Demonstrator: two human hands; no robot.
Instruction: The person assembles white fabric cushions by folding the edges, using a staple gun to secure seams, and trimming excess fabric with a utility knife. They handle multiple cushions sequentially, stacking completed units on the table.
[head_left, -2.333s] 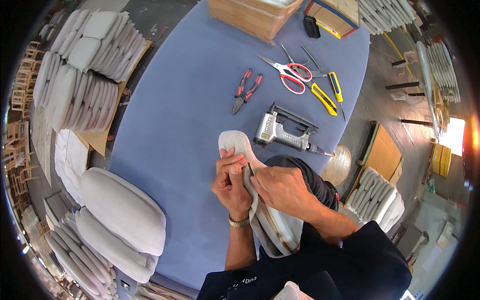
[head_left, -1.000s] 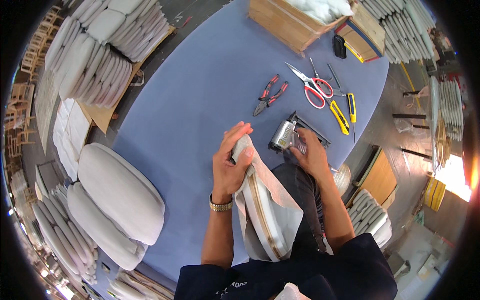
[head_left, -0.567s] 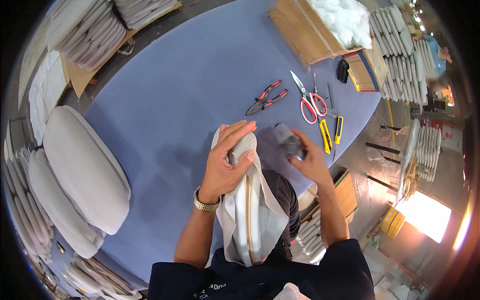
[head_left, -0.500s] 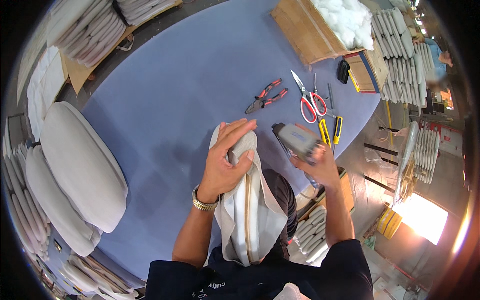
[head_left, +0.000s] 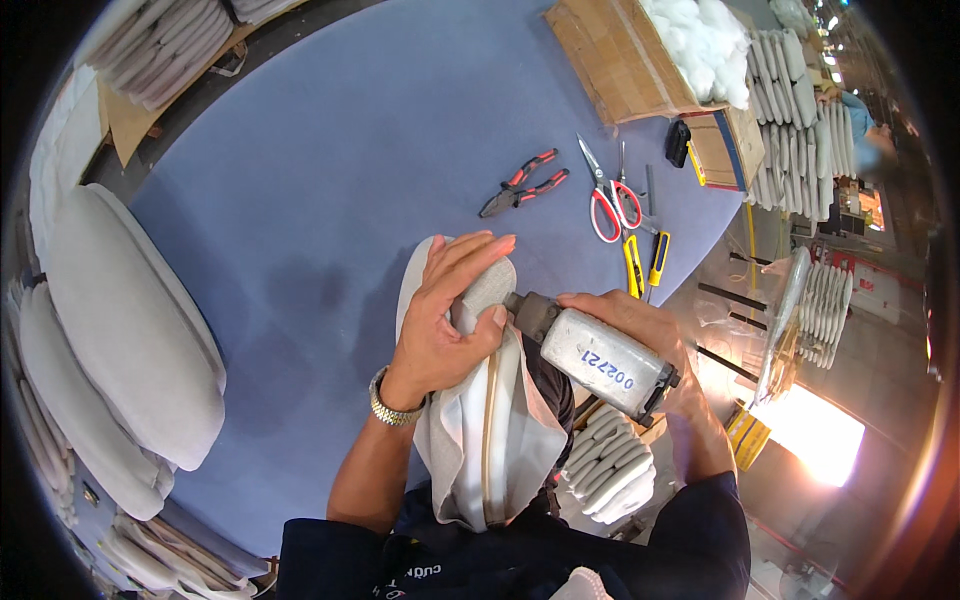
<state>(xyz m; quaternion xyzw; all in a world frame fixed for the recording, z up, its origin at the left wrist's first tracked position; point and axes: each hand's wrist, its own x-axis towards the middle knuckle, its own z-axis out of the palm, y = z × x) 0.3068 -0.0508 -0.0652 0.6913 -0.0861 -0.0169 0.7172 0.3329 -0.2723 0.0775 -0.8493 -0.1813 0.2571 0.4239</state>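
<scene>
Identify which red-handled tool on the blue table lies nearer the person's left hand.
The red-and-black-handled pliers: they lie left of the red-handled scissors, closer to the left hand pressing the grey fabric-covered pad.

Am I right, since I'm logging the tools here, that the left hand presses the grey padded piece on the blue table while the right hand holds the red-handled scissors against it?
Not quite. The head view shows the right hand holding a grey staple gun against the grey padded piece, which the left hand presses. The red-handled scissors lie untouched on the blue table.
</scene>
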